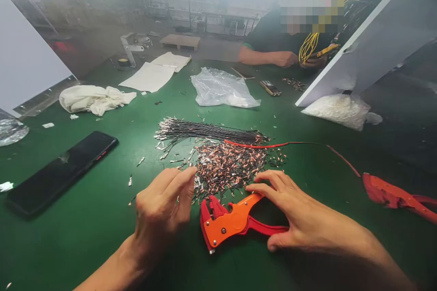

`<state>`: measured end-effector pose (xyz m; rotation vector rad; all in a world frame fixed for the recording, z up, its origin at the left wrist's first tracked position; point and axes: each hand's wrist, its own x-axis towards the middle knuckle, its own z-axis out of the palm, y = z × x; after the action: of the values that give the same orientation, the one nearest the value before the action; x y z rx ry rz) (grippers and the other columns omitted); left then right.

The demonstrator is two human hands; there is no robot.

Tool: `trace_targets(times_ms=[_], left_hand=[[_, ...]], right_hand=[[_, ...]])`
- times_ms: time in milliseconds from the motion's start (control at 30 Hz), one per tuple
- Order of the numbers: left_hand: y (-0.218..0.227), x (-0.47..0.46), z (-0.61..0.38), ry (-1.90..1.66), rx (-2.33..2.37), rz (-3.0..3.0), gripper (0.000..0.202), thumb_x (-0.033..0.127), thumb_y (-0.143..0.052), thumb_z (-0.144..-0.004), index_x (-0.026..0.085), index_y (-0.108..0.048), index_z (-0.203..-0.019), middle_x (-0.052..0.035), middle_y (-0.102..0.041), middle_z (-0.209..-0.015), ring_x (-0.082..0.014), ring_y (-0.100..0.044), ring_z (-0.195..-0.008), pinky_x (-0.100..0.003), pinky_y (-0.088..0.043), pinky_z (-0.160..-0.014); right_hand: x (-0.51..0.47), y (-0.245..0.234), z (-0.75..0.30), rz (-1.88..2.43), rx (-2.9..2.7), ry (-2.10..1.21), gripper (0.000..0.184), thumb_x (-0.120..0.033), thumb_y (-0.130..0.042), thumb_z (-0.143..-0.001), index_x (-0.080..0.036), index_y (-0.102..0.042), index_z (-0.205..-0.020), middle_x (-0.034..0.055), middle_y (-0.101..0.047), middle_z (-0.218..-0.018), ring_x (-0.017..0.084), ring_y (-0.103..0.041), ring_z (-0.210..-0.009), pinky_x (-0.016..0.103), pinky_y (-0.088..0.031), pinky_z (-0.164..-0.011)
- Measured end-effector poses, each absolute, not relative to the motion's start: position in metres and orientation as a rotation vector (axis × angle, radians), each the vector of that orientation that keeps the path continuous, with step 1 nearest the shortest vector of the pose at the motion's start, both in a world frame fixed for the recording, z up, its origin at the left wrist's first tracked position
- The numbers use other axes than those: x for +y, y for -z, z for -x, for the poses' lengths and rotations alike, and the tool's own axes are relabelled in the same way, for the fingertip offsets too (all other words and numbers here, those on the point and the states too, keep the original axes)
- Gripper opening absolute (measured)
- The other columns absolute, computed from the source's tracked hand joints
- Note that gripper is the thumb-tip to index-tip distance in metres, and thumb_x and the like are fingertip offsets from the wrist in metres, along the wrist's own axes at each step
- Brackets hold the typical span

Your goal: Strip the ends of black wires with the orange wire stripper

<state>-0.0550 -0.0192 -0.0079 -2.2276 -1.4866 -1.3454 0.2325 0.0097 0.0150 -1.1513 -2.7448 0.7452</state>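
Observation:
An orange-and-red wire stripper [227,227] is in front of me, its red jaws pointing left. My right hand [295,213] spans its two handles, fingers at the upper one and thumb by the lower. My left hand [165,200] is raised just left of the jaws, thumb and fingers pinched together; whatever they hold is hidden. Behind both hands spreads a pile of short black wire pieces with copper ends [228,168]. Beyond it lies a bundle of longer black wires [208,129] with metal terminals at the left end. A thin red strip [252,145] crosses the pile's far edge.
A black phone [63,170] lies at left, a second red tool [392,191] at right. Farther back are a white cloth [95,99], a clear plastic bag [223,87] and a filled bag [341,110] by a white panel [368,45]. Across the table, a person's hands hold yellow wires [309,47].

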Motion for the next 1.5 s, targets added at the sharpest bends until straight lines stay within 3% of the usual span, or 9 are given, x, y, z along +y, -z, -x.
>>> trace_targets(times_ms=[300,433,533,600,700,867,1033,1233,1500], left_hand=[[0.007,-0.024,0.051,1.409,-1.467,2.178,0.015,0.01,-0.059,-0.089,0.015,-0.062,-0.103,-0.0006,-0.071,-0.08,-0.008,-0.066,-0.066,-0.017,-0.051,-0.064],[0.006,-0.028,0.049,1.451,-1.394,2.19,0.015,0.008,-0.06,-0.088,0.015,-0.062,-0.101,0.0014,-0.07,-0.075,-0.0052,-0.062,-0.059,-0.014,-0.048,-0.059],[0.007,-0.03,0.047,1.449,-1.357,2.225,0.013,0.009,-0.058,-0.089,0.014,-0.062,-0.1,0.0024,-0.066,-0.068,-0.0055,-0.057,-0.053,-0.017,-0.044,-0.053],[0.008,-0.029,0.046,1.436,-1.333,2.232,0.012,0.009,-0.057,-0.09,0.014,-0.063,-0.1,0.0024,-0.062,-0.064,-0.0067,-0.056,-0.053,-0.018,-0.042,-0.051],[0.009,-0.027,0.045,1.441,-1.312,2.244,0.013,0.008,-0.057,-0.089,0.012,-0.063,-0.099,0.0018,-0.059,-0.064,-0.0075,-0.054,-0.054,-0.019,-0.041,-0.051],[0.008,-0.026,0.048,1.476,-1.351,2.228,0.018,0.004,-0.06,-0.086,0.011,-0.063,-0.102,0.0013,-0.058,-0.068,-0.0076,-0.05,-0.057,-0.019,-0.041,-0.053],[0.008,-0.027,0.05,1.529,-1.356,2.24,0.018,0.006,-0.061,-0.087,0.012,-0.063,-0.104,0.0016,-0.06,-0.068,-0.0068,-0.049,-0.055,-0.018,-0.04,-0.051],[0.006,-0.028,0.046,1.571,-1.338,2.219,0.018,0.003,-0.059,-0.086,0.012,-0.062,-0.102,0.0001,-0.062,-0.069,-0.0089,-0.055,-0.06,-0.02,-0.042,-0.053],[-0.001,-0.029,0.051,1.474,-1.335,2.202,0.019,0.003,-0.062,-0.085,0.011,-0.063,-0.102,0.0033,-0.052,-0.061,-0.0078,-0.041,-0.052,-0.021,-0.034,-0.049]], right_hand=[[0.012,-0.021,-0.231,1.163,-2.567,-0.63,0.054,-0.018,-0.061,-0.067,-0.02,-0.051,-0.119,0.0114,-0.06,-0.114,0.029,-0.059,-0.102,0.044,-0.051,-0.089],[0.02,-0.024,-0.238,1.142,-2.226,-1.148,0.033,-0.033,-0.038,-0.086,-0.022,-0.044,-0.117,0.0087,-0.066,-0.097,0.025,-0.066,-0.086,0.037,-0.055,-0.072],[0.02,-0.019,-0.231,0.81,-2.042,-1.545,0.046,-0.045,-0.022,-0.094,-0.02,-0.036,-0.13,0.0136,-0.066,-0.1,0.025,-0.069,-0.083,0.037,-0.056,-0.067],[0.016,-0.011,-0.223,0.709,-1.886,-1.778,0.053,-0.052,-0.035,-0.091,-0.019,-0.035,-0.133,0.0167,-0.065,-0.109,0.028,-0.069,-0.093,0.04,-0.057,-0.072],[0.01,0.0,-0.213,0.639,-1.511,-2.145,0.057,-0.042,-0.061,-0.083,-0.02,-0.044,-0.133,0.0156,-0.062,-0.115,0.029,-0.065,-0.102,0.043,-0.053,-0.082],[0.002,0.01,-0.208,0.456,-1.14,-2.417,0.061,-0.037,-0.076,-0.076,-0.017,-0.052,-0.129,0.0115,-0.062,-0.105,0.026,-0.065,-0.095,0.037,-0.05,-0.078],[-0.003,0.01,-0.204,0.389,-0.987,-2.465,0.064,-0.052,-0.072,-0.079,-0.014,-0.054,-0.127,0.0106,-0.061,-0.1,0.024,-0.063,-0.091,0.055,-0.042,-0.095],[-0.008,0.012,-0.203,0.402,-1.014,-2.522,0.063,-0.056,-0.07,-0.081,-0.013,-0.056,-0.125,0.0123,-0.062,-0.101,0.022,-0.064,-0.091,0.037,-0.044,-0.083],[-0.004,0.016,-0.205,0.383,-1.081,-2.541,0.067,-0.061,-0.071,-0.078,-0.014,-0.054,-0.123,0.0108,-0.059,-0.102,0.021,-0.06,-0.087,0.04,-0.044,-0.083]])
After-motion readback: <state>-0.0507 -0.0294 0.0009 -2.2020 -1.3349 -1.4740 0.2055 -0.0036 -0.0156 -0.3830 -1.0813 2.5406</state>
